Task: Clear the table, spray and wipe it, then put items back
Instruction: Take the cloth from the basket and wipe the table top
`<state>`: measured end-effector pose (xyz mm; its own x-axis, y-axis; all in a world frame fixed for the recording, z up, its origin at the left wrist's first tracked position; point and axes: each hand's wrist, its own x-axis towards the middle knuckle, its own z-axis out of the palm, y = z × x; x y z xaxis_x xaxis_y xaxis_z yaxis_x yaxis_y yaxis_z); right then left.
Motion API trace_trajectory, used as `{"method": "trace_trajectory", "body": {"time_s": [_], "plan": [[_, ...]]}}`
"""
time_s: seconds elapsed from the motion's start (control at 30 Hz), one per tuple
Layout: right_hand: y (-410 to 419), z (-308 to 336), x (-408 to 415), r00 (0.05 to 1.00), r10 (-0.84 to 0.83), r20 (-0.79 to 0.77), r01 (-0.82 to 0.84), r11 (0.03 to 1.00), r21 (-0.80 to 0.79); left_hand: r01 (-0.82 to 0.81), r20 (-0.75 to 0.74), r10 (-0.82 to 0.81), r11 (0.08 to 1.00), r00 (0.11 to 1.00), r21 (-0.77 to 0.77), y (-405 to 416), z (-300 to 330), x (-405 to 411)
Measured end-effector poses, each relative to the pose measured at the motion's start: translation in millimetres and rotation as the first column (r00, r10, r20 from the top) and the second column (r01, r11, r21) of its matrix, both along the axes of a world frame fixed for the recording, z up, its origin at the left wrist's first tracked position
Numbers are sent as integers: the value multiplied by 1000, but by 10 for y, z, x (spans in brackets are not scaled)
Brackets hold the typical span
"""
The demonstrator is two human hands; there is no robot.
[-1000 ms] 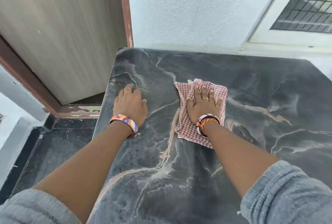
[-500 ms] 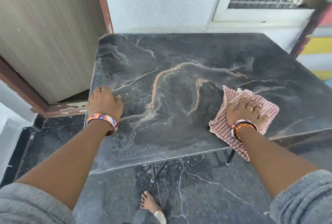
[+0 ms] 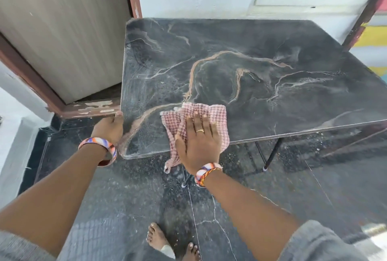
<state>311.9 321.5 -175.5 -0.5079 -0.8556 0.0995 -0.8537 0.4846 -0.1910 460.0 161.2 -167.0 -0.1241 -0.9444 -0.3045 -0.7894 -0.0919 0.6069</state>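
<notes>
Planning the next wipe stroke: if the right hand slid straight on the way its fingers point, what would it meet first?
Likely nothing soon. The right hand presses the checked cloth near the table front edge, fingers pointing toward the far wall; only bare tabletop shows ahead.

Left hand [image 3: 109,127]: curled over the left edge of the tabletop [image 3: 272,76] near its near-left corner, thumb tip on top at the rim, other fingers out of sight below.
Left wrist: a multicoloured bangle [image 3: 100,149] sits on it; forearm bare, reaching forward from the lower left.
Left sleeve: grey, pushed up near the elbow.
Right hand [image 3: 199,141]: flat, palm down, fingers straight and close together, pressing on the checked cloth [image 3: 211,114] at the near edge of the tabletop.
Right ring finger: carries a gold ring [image 3: 200,130].
Right wrist: bangle and orange thread; forearm bare, grey sleeve at the elbow.
Feet [image 3: 159,239]: bare, on the floor below.
</notes>
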Motion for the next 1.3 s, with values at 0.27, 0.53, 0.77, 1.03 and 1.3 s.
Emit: {"method": "trace_trajectory", "body": {"time_s": [0.27,0.53,0.77,1.03,1.3], "plan": [[-390,-14,745,955,286,84,-293,952,87,7,-298,119,920,947,391,-232,29,211],[-1125,-10,1091,976,133,173,-159,976,148,45,-205,54,892,977,449,-660,25,221],[-1915,14,786,989,73,132,-96,979,180,102,-271,46,854,962,510,-1099,82,108],[-2787,55,328,986,123,111,-142,973,180,75,-317,29,948,948,311,-1535,18,-304],[-3809,56,-203,979,173,105,-190,964,187,18,-290,33,985,956,172,-2075,0,-808]]}}
